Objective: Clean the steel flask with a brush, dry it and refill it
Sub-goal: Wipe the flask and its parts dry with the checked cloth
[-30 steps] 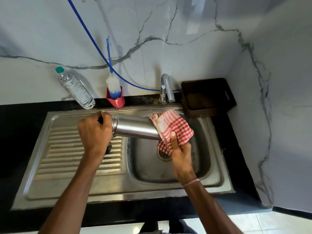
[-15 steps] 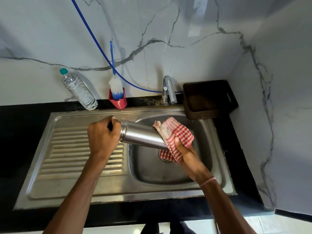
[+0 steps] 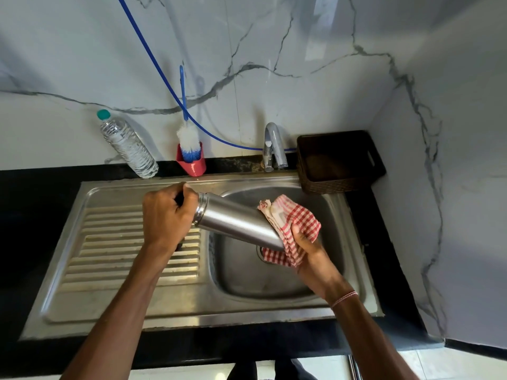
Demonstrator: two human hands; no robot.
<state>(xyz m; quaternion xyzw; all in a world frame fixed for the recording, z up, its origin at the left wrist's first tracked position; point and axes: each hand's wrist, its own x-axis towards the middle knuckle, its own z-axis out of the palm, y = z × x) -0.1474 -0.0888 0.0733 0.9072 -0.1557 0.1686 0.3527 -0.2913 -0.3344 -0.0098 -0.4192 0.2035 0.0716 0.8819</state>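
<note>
Lying nearly on its side above the sink (image 3: 192, 316), the steel flask (image 3: 236, 224) is held in the air between both hands, its neck end up over the ribbed draining side and its base tipped lower over the bowl. The left hand (image 3: 167, 219) is wrapped round the neck end, fingers curled tight and close together; something dark shows between them, possibly the flask's cap, though the hand covers most of it. The right hand (image 3: 307, 248) grips a red and white checked cloth (image 3: 296, 218) that is bunched over the flask's base, fingers closed on the cloth from below with the thumb pressed into its folds. A loose corner of the cloth sticks up past the flask toward the back of the sink, and another part hangs over the drain hole. A red and white thread (image 3: 344, 298) circles the right wrist.

Behind the sink, at its back edge, a tap (image 3: 273, 146) stands over the bowl. To the left of the tap a white and blue brush (image 3: 188, 141) stands upright in a red holder (image 3: 194, 167), and further left a clear plastic bottle (image 3: 126, 145) with a green cap leans against the marble wall. A dark woven basket (image 3: 340, 185) sits at the sink's back right corner. A blue hose (image 3: 153, 64) runs down the wall to a spot just behind the tap
</note>
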